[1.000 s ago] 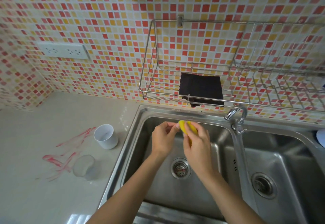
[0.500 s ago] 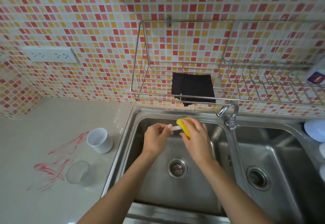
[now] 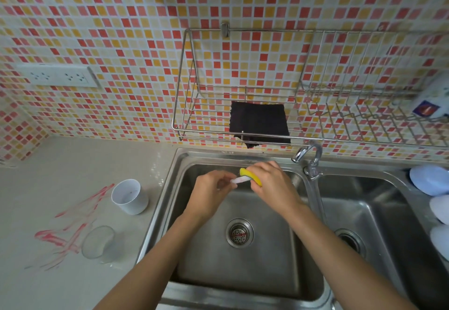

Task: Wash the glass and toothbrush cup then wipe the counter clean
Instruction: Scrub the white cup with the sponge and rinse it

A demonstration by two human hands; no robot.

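Left hand: the left hand [image 3: 211, 193] is over the left sink basin, fingers curled, pinching the end of a small white object [image 3: 239, 179]. What that object is, hard to tell from here.
Right hand: the right hand [image 3: 272, 184] is right beside it, fingers wrapped round a yellow sponge [image 3: 251, 176], and the sponge is touching the white object.
Hands together: close, nearly meeting above the stainless steel double sink [image 3: 170, 188], just in front of the chrome tap [image 3: 309, 157].
Toothbrush cup: the white plastic toothbrush cup [image 3: 130, 196] stands upright on the pale grey counter [image 3: 60, 163], just left of the sink rim, no hand on it.
Glass: the clear drinking glass [image 3: 98, 243] sits nearer the camera than the cup, also on the counter, also untouched.
Counter: red smeared streaks [image 3: 68, 224] run across the surface, left of the cup and reaching the glass.
Basin: round metal drain strainer [image 3: 239, 233] in the middle of the left basin, below the hands.
Wall: a wire dish rack [image 3: 303, 86] hangs on the red and yellow mosaic tiles, with a dark square cloth [image 3: 260, 121] lying in it above the sink.
Far left: white double wall socket [image 3: 58, 76].
Right edge: pale blue rounded objects [image 3: 430, 179] beside the right basin, too cropped to name.
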